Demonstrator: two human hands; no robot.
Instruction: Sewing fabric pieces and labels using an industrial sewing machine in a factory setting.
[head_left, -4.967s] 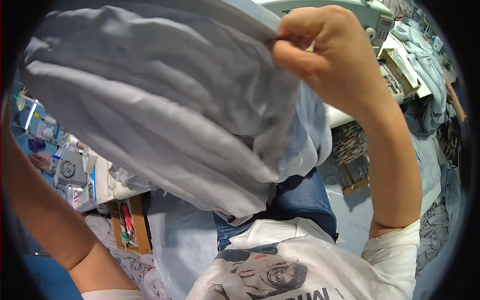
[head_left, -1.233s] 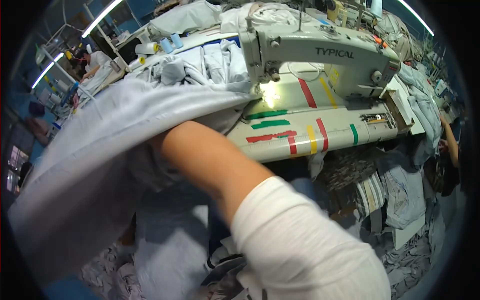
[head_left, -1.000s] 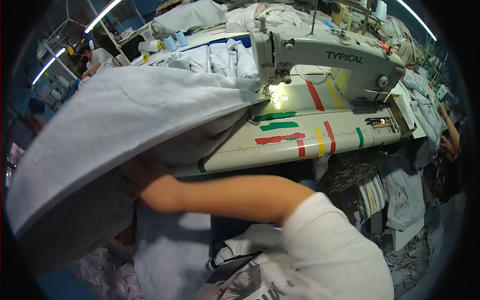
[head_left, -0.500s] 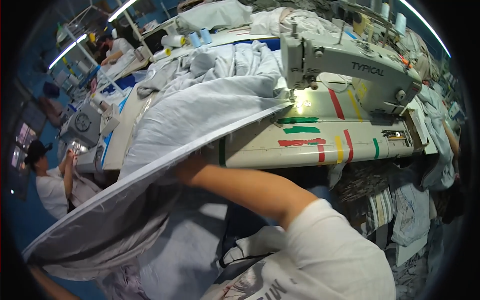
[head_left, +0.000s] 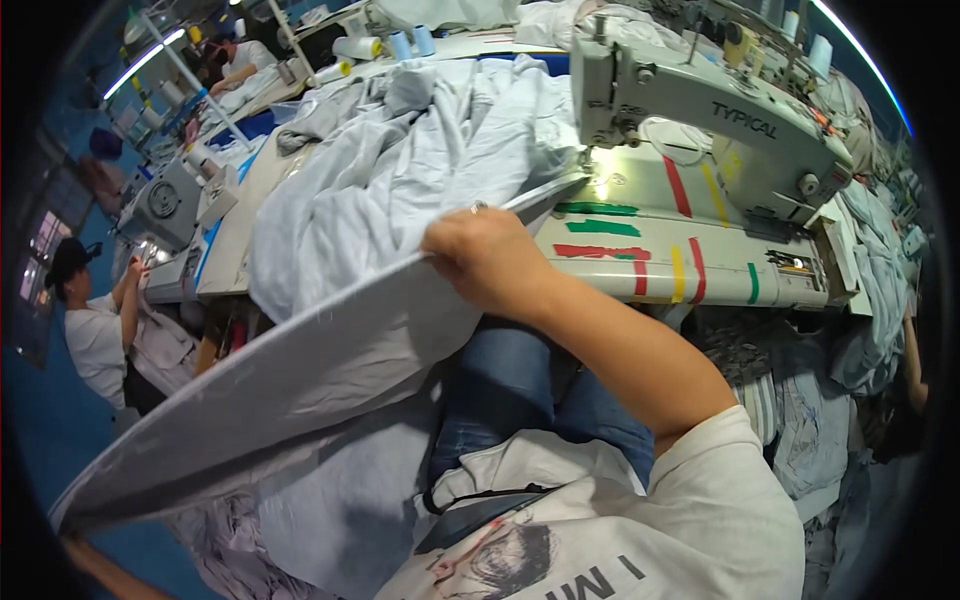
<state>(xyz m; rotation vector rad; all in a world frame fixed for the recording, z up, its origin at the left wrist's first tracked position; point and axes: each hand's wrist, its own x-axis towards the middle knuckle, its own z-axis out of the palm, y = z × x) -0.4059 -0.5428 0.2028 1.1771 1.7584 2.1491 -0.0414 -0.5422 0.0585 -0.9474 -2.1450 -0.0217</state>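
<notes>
A large light grey cloth stretches from the sewing machine's needle down to the lower left, its narrow folded edge pulled nearly straight. My right hand, wearing a ring, is closed over that edge a short way from the needle. At the far lower left my left hand is at the cloth's other end, where the edge runs taut to it; its fingers are mostly hidden by cloth and the dark rim. The grey-white sewing machine stands to the right, with the cloth's edge reaching its lit needle area. More cloth lies bunched behind my right hand.
Red, yellow and green tape strips mark the machine bed. Thread cones stand at the back. A co-worker sits at another machine on the left. Fabric pieces hang at the right. Cloth drapes beside my jeans-clad legs.
My right hand has come from beneath the cloth up onto its edge, nearer the needle. The cloth's underside now faces me more, and the bunched part has risen. My left hand stays at the lower left.
</notes>
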